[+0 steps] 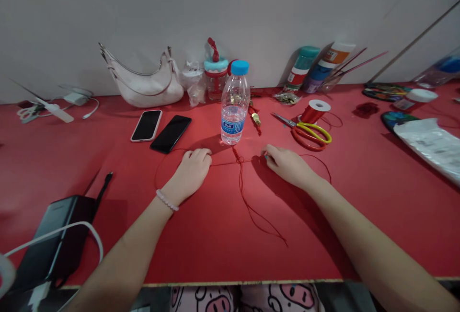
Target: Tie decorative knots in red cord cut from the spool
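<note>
My left hand [192, 168] rests on the red table [215, 235] with its fingers curled shut on one end of a thin red cord [226, 162]. My right hand [285, 162] lies to the right, its fingertips pinched on the other end of the same cord. The cord runs taut between both hands and carries a small red knot [237, 155] at its middle. Loose strands [251, 206] trail from the knot toward me. A clear water bottle [235, 103] with a blue cap stands just behind the knot.
Two phones [160, 129] lie at back left beside a white handbag [143, 82]. Scissors [305, 132] and a red ribbon spool [314, 109] sit at back right. A black power bank [53, 235] with a white cable is near left. Bottles and jars line the wall.
</note>
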Action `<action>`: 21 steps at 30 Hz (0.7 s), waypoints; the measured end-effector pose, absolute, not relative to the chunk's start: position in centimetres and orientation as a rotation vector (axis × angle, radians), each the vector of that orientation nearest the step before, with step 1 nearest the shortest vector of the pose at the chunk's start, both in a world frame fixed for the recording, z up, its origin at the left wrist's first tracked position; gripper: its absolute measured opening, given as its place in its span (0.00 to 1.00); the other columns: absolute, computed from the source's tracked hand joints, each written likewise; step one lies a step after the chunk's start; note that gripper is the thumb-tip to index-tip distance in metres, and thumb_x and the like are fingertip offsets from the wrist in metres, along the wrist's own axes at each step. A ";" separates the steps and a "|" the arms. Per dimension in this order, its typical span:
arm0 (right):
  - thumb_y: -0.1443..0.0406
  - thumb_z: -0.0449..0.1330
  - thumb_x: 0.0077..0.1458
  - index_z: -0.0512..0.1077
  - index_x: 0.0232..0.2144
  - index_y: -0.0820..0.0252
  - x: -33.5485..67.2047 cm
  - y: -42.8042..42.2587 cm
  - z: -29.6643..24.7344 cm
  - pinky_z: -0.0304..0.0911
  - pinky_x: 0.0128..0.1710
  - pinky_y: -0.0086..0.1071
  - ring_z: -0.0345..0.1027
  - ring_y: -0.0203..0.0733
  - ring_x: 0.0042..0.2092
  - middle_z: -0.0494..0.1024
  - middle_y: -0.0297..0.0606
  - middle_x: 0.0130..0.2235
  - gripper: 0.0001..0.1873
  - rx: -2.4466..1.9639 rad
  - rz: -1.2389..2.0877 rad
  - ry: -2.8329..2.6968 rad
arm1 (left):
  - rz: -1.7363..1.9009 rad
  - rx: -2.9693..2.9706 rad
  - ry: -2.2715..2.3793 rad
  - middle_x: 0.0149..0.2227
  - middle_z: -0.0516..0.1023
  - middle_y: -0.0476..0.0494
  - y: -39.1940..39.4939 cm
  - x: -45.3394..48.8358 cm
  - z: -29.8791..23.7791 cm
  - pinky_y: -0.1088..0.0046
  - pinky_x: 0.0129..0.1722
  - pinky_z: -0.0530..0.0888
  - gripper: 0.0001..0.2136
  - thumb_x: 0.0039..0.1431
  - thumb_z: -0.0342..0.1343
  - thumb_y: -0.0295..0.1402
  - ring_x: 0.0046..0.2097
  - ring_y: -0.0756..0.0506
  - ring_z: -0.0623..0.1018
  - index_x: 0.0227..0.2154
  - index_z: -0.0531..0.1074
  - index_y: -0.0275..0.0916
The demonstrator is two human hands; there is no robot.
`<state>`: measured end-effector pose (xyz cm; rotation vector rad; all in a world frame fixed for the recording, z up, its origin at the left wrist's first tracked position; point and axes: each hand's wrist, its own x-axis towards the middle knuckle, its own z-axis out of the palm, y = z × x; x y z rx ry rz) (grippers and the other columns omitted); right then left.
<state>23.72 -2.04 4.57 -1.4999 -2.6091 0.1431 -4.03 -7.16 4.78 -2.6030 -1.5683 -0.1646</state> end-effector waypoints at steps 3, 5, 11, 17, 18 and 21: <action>0.70 0.48 0.54 0.68 0.38 0.59 23.8 -2.0 4.7 0.53 0.29 0.29 0.68 0.41 0.33 0.77 0.40 0.35 0.11 -1.527 0.150 -2.626 | -0.093 -2.526 -1.598 0.52 0.68 0.30 -7.2 -4.6 4.8 0.58 0.46 0.65 0.13 0.60 0.40 0.20 0.51 0.37 0.68 0.40 0.69 0.30; 0.71 0.49 0.53 0.69 0.36 0.58 23.9 -2.0 4.9 0.52 0.29 0.29 0.68 0.41 0.32 0.78 0.40 0.36 0.11 -1.540 0.131 -2.629 | -0.062 -2.484 -1.604 0.52 0.68 0.29 -7.3 -4.9 4.8 0.57 0.46 0.65 0.13 0.58 0.41 0.19 0.52 0.37 0.67 0.40 0.69 0.29; 0.70 0.49 0.52 0.71 0.35 0.57 23.8 -2.0 5.4 0.50 0.27 0.29 0.68 0.40 0.31 0.78 0.39 0.34 0.12 -1.619 0.073 -2.618 | -0.030 -2.415 -1.602 0.52 0.68 0.29 -7.4 -5.2 4.6 0.57 0.47 0.65 0.13 0.57 0.42 0.20 0.52 0.36 0.67 0.40 0.69 0.29; 0.70 0.49 0.52 0.70 0.34 0.57 23.7 -2.0 5.5 0.47 0.25 0.29 0.67 0.40 0.29 0.77 0.38 0.32 0.11 -1.672 0.059 -2.627 | -0.019 -2.392 -1.601 0.51 0.68 0.28 -7.5 -5.3 4.5 0.56 0.47 0.65 0.13 0.56 0.42 0.19 0.52 0.36 0.67 0.39 0.70 0.28; 0.70 0.49 0.52 0.70 0.34 0.57 23.7 -2.1 5.5 0.47 0.25 0.29 0.67 0.40 0.29 0.77 0.38 0.32 0.11 -1.676 0.058 -2.626 | -0.019 -2.391 -1.601 0.51 0.68 0.28 -7.5 -5.4 4.5 0.56 0.47 0.65 0.13 0.56 0.42 0.19 0.52 0.36 0.67 0.39 0.70 0.28; 0.70 0.49 0.52 0.71 0.35 0.57 23.8 -2.1 5.4 0.47 0.26 0.29 0.67 0.40 0.29 0.77 0.38 0.31 0.12 -1.691 0.048 -2.608 | -0.031 -2.399 -1.604 0.50 0.68 0.27 -7.5 -5.6 4.4 0.55 0.47 0.65 0.13 0.56 0.41 0.19 0.51 0.35 0.67 0.39 0.70 0.28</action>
